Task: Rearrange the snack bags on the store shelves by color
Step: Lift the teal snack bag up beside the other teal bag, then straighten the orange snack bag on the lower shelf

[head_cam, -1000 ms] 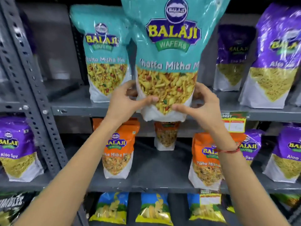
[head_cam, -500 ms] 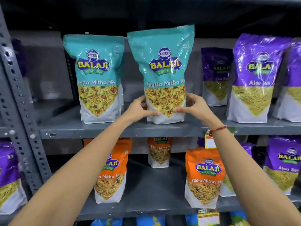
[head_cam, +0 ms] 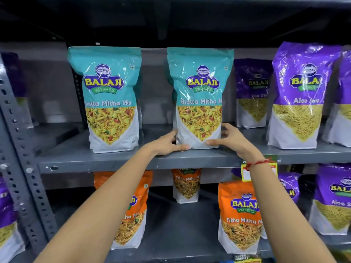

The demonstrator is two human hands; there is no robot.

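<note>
A teal Khatta Mitha Mix bag (head_cam: 199,95) stands upright on the upper grey shelf (head_cam: 133,160). My left hand (head_cam: 167,143) grips its lower left corner and my right hand (head_cam: 231,139) grips its lower right corner. A second teal bag (head_cam: 110,99) stands to its left on the same shelf, apart from it. Purple Aloo Sev bags (head_cam: 302,97) stand to the right, one further back (head_cam: 252,93). Orange Tikha Mitha bags (head_cam: 239,215) sit on the lower shelf.
A perforated grey upright (head_cam: 20,149) runs down the left side. A yellow price tag (head_cam: 247,171) hangs off the upper shelf's front edge by my right wrist. More purple bags (head_cam: 332,198) stand at the lower right and one at the lower left (head_cam: 7,221).
The teal bag has gone from held up close to me to standing on the upper shelf beside the other teal bag. Both hands have slid down to its base.
</note>
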